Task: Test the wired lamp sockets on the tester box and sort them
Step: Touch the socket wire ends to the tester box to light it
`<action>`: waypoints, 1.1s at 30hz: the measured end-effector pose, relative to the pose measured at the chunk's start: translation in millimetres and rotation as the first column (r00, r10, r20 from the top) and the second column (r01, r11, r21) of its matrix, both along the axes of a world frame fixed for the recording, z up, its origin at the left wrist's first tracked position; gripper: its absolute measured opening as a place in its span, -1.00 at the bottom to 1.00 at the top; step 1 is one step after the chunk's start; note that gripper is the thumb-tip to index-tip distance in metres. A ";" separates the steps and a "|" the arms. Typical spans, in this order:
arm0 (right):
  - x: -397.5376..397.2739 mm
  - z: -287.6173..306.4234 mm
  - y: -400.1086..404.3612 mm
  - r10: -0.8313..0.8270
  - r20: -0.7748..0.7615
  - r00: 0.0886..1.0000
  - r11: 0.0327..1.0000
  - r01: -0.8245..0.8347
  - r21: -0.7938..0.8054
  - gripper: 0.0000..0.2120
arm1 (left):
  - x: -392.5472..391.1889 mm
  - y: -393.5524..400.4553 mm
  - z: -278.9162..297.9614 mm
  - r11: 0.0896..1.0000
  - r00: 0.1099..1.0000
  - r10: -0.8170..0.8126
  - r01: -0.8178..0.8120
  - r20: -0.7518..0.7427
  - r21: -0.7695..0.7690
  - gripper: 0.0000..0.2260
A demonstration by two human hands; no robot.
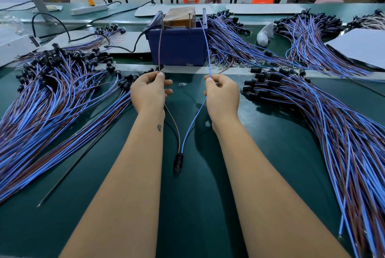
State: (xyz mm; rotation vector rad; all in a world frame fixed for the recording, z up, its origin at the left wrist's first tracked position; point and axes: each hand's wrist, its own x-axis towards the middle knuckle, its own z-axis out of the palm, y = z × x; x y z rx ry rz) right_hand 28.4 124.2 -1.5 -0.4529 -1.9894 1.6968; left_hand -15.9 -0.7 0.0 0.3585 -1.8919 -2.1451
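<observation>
Brown lead (160, 49) pinched in left hand (149, 93), blue lead (206, 49) in right hand (223, 96); socket (178, 162) below both grips. Tips best held steady on tester box (179, 47) contacts.

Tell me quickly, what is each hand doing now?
Left hand: pinches the brown wire.
Right hand: pinches the blue wire.
</observation>
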 end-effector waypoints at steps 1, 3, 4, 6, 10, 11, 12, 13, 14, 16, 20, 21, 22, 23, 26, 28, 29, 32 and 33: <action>-0.9 -0.5 -0.6 -0.002 0.003 1.000 1.000 0.002 0.009 -0.87 | 0.2 -0.1 0.2 1.000 1.000 0.000 0.000 0.000 0.000 -0.91; -3.7 -1.5 -2.2 0.000 0.023 1.000 0.999 -0.001 0.040 -0.87 | 0.5 -0.2 0.3 1.000 1.000 -0.005 0.005 -0.002 -0.004 -0.91; -5.4 -2.1 -2.8 -0.003 0.038 0.999 0.998 0.000 0.057 -0.86 | 0.6 -0.2 0.1 1.000 1.000 -0.008 0.008 -0.002 -0.009 -0.91; -8.3 -2.9 -4.0 -0.012 0.069 0.998 0.997 0.006 0.081 -0.84 | 1.1 -0.1 -0.1 1.000 1.000 -0.010 0.010 0.001 -0.019 -0.90; -10.2 -3.2 -6.4 -0.002 0.125 0.992 0.989 -0.016 0.150 -0.80 | 1.7 0.3 0.3 1.000 1.000 -0.006 0.006 -0.001 -0.023 -0.90; -9.9 -3.0 -6.8 0.004 0.130 0.992 0.987 -0.025 0.159 -0.81 | 2.0 0.5 0.2 1.000 1.000 -0.005 0.005 -0.002 -0.027 -0.90; -9.4 -2.9 -6.9 0.008 0.132 0.991 0.986 -0.030 0.165 -0.82 | 2.2 0.7 0.2 0.999 1.000 -0.006 0.006 -0.005 -0.031 -0.90; -8.5 -3.0 -6.9 0.013 0.132 0.991 0.985 -0.035 0.171 -0.82 | 2.5 1.1 0.1 0.999 1.000 -0.007 0.007 -0.008 -0.034 -0.90; -7.7 -3.3 -6.7 0.018 0.130 0.991 0.983 -0.041 0.177 -0.82 | 2.9 1.4 0.0 0.999 1.000 -0.008 0.008 -0.011 -0.036 -0.90; -6.3 -3.7 -6.8 0.033 0.121 0.992 0.982 -0.055 0.183 -0.81 | 3.4 1.7 0.2 0.999 1.000 -0.009 0.008 -0.012 -0.035 -0.89; -5.6 -3.0 -7.0 0.038 0.125 0.991 0.977 -0.063 0.203 -0.83 | 2.8 0.9 0.7 0.999 1.000 -0.006 0.006 -0.004 -0.045 -0.90; -5.6 -2.8 -6.7 0.036 0.126 0.991 0.977 -0.062 0.206 -0.83 | 2.6 0.9 0.6 0.999 1.000 -0.005 0.005 -0.004 -0.049 -0.90; -5.7 -2.9 -6.4 0.034 0.124 0.992 0.977 -0.059 0.206 -0.83 | 2.4 1.1 0.5 0.999 1.000 -0.004 0.004 -0.005 -0.050 -0.90; -5.8 -2.9 -6.3 0.032 0.122 0.992 0.977 -0.057 0.206 -0.84 | 2.1 1.3 0.4 0.999 1.000 -0.002 0.002 -0.004 -0.049 -0.91; -6.6 -3.2 -7.0 0.028 0.119 0.992 0.978 -0.052 0.202 -0.83 | 1.4 1.8 0.3 0.999 1.000 -0.007 0.007 -0.003 -0.041 -0.92; -7.0 -3.2 -7.7 0.032 0.116 0.993 0.978 -0.055 0.200 -0.83 | 1.1 1.6 -0.2 0.999 1.000 -0.011 0.012 0.003 -0.044 -0.93; -6.8 -3.2 -8.0 0.034 0.113 0.993 0.978 -0.057 0.201 -0.82 | 1.2 1.4 -0.4 0.999 1.000 -0.012 0.012 0.005 -0.046 -0.93; -6.0 -3.2 -8.2 0.038 0.110 0.993 0.977 -0.060 0.207 -0.81 | 1.3 1.3 -1.3 0.998 1.000 -0.010 0.011 0.007 -0.056 -0.93; -6.0 -3.0 -8.2 0.037 0.114 0.993 0.976 -0.060 0.208 -0.81 | 1.3 1.4 -1.4 0.998 1.000 -0.010 0.011 0.007 -0.059 -0.93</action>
